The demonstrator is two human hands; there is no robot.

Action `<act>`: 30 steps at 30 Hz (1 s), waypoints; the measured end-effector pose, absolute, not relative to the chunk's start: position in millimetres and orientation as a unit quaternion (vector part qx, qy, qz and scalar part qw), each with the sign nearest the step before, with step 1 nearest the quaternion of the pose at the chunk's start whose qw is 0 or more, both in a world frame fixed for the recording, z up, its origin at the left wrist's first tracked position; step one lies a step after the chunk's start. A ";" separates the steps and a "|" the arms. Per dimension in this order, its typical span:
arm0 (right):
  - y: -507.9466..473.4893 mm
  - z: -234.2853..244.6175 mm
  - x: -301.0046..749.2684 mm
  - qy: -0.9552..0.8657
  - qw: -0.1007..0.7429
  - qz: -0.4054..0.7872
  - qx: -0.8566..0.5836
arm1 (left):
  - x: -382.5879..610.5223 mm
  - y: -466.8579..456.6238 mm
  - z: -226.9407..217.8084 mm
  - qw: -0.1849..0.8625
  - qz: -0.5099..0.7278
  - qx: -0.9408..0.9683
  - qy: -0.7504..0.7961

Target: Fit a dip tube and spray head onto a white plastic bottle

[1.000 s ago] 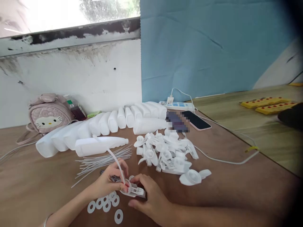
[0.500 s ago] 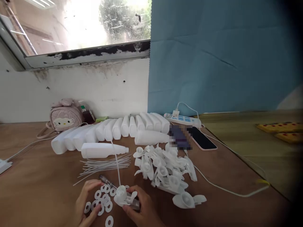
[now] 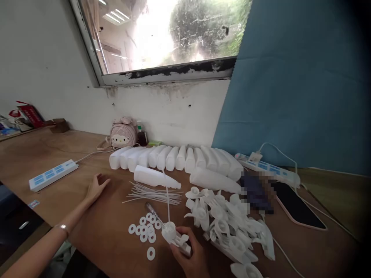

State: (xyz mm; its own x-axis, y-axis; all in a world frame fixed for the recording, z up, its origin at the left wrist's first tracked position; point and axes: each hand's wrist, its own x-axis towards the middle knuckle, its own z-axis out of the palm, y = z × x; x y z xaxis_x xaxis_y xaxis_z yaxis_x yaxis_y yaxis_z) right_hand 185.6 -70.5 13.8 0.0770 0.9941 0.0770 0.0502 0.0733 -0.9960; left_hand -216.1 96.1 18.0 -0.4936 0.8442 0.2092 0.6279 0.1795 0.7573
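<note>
Left hand (image 3: 97, 188) withdrawn leftward; right hand (image 3: 189, 253) fingers grip sprayer head (image 3: 174, 235).

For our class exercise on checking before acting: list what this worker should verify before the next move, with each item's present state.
1. Spray head gripped in right hand: ok.
2. Dip tube stands seated in the head: ok.
3. Left hand holds something: not ok, open and empty on the table.
4. Loose bottle within reach, lying beside the tubes: ok.
5. Washers lie beside the head: ok.
6. Washer fitted in the head: cannot tell.
</note>
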 end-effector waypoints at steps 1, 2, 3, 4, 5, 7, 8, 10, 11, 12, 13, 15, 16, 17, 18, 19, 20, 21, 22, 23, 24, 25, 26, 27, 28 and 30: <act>-70.4 11.9 184.9 -0.506 0.533 0.452 -0.505 | -216.4 108.8 17.4 0.135 0.430 0.484 0.750; -70.2 10.1 184.5 -0.501 0.540 0.457 -0.498 | -214.9 120.1 16.4 0.141 0.444 0.483 0.741; -70.0 8.7 184.3 -0.493 0.545 0.465 -0.494 | -212.3 130.1 15.2 0.147 0.460 0.482 0.731; -69.9 7.8 184.3 -0.482 0.549 0.473 -0.493 | -209.2 138.6 13.9 0.154 0.475 0.481 0.721; -69.8 7.4 184.4 -0.470 0.552 0.480 -0.495 | -206.1 145.6 12.6 0.159 0.491 0.478 0.711; -70.3 8.3 184.7 -0.453 0.556 0.493 -0.493 | -201.4 155.4 10.5 0.168 0.516 0.468 0.698; -70.8 9.6 184.9 -0.449 0.556 0.502 -0.488 | -200.2 158.5 9.8 0.169 0.526 0.462 0.693; -72.2 13.3 185.5 -0.439 0.558 0.523 -0.471 | -199.8 162.1 8.8 0.168 0.544 0.450 0.688; -73.0 15.3 186.0 -0.432 0.558 0.534 -0.466 | -200.4 163.1 8.4 0.165 0.552 0.443 0.687; -73.5 17.1 186.7 -0.428 0.553 0.546 -0.462 | -201.3 163.8 7.9 0.162 0.559 0.438 0.686; -73.8 18.5 187.6 -0.423 0.548 0.556 -0.460 | -202.3 164.3 7.5 0.157 0.565 0.432 0.685; -73.6 19.3 189.9 -0.413 0.543 0.569 -0.460 | -204.2 165.4 6.9 0.149 0.577 0.423 0.683; -73.0 18.6 191.0 -0.408 0.542 0.574 -0.459 | -205.0 166.0 6.9 0.146 0.582 0.421 0.680; -72.2 17.2 192.2 -0.402 0.545 0.577 -0.457 | -205.6 166.8 7.1 0.145 0.587 0.419 0.677; -71.3 15.3 193.1 -0.395 0.551 0.576 -0.457 | -206.1 167.8 7.6 0.146 0.592 0.419 0.673; -70.3 13.1 193.7 -0.389 0.558 0.573 -0.457 | -206.5 169.3 8.4 0.148 0.597 0.417 0.669; -69.5 10.7 193.9 -0.387 0.563 0.571 -0.455 | -206.9 171.3 9.5 0.152 0.601 0.414 0.667; -68.8 8.4 193.7 -0.383 0.569 0.571 -0.451 | -207.6 173.8 10.7 0.157 0.605 0.407 0.666; -68.4 6.3 193.0 -0.377 0.577 0.573 -0.444 | -208.5 177.0 12.0 0.162 0.608 0.398 0.668; -68.2 4.5 191.8 -0.370 0.584 0.578 -0.433 | -209.8 180.6 13.3 0.169 0.609 0.386 0.672; -68.4 3.1 190.3 -0.363 0.588 0.589 -0.420 | -211.6 184.6 14.4 0.177 0.609 0.374 0.677; -68.9 2.3 188.7 -0.356 0.589 0.602 -0.406 | -214.0 188.7 15.3 0.183 0.609 0.360 0.683; -69.5 2.2 187.2 -0.349 0.585 0.618 -0.392 | -216.9 192.6 16.0 0.188 0.609 0.346 0.689; -70.1 2.7 185.9 -0.345 0.574 0.639 -0.377 | -220.3 196.1 16.3 0.190 0.610 0.330 0.695; -70.6 3.8 185.0 -0.347 0.557 0.662 -0.361 | -224.1 199.0 16.5 0.188 0.612 0.313 0.702; -70.7 7.4 184.7 -0.360 0.520 0.702 -0.327 | -232.7 202.0 16.4 0.174 0.620 0.272 0.715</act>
State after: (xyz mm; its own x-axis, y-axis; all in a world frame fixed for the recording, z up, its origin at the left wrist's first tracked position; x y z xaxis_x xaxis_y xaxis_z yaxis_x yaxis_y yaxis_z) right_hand 184.7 -70.7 7.4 -0.2456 0.9656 -0.0852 -0.4948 -0.2004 -0.8456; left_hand -232.7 202.0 16.4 -0.7922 0.6038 0.0889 0.1730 0.0825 0.9815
